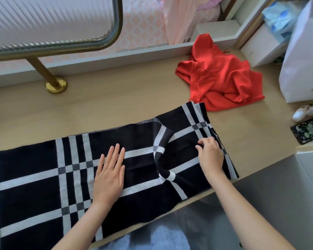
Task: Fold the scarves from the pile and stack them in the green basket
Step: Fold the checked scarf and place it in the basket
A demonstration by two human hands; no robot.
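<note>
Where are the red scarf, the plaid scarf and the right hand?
red scarf [224, 82], head view, crumpled middle.
plaid scarf [34, 168], head view, flat black panel.
right hand [210, 156], head view, back of hand.

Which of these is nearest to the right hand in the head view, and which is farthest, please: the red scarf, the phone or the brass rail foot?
1. The red scarf, crumpled just beyond the right hand.
2. The phone, off to its right near the table edge.
3. The brass rail foot, far back on the left.

Black-and-white plaid scarf [43, 186]; red scarf [222, 78]
</note>
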